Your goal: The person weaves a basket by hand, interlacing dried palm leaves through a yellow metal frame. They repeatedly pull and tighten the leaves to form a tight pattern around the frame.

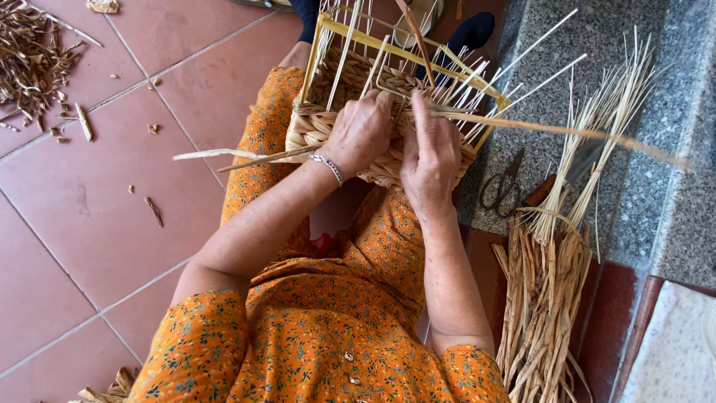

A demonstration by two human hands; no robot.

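The person is sitting with a half-woven basket (388, 112) resting on the lap, its yellow frame (403, 45) and thin upright stakes (477, 97) pointing away from the body. The left hand (363, 133) is pressing down over the braided rim, fingers curled on the weave; whether it is pinching a strand underneath is hidden. The right hand (430, 160) is lying against the basket's near wall with the forefinger stretched up along a long flat strand (567, 132) that is running out to the right, seemingly guiding it rather than clenching it. Judged risks: the strand is trailing far out over the stone step (656, 216), so it may snag on the reed bundle (552, 283) or the scissors (503, 186) lying there and kink or split; loosening pressure at the rim could let the last rows slacken; the free stake tips are crowding close to both wrists and could scratch or bend.
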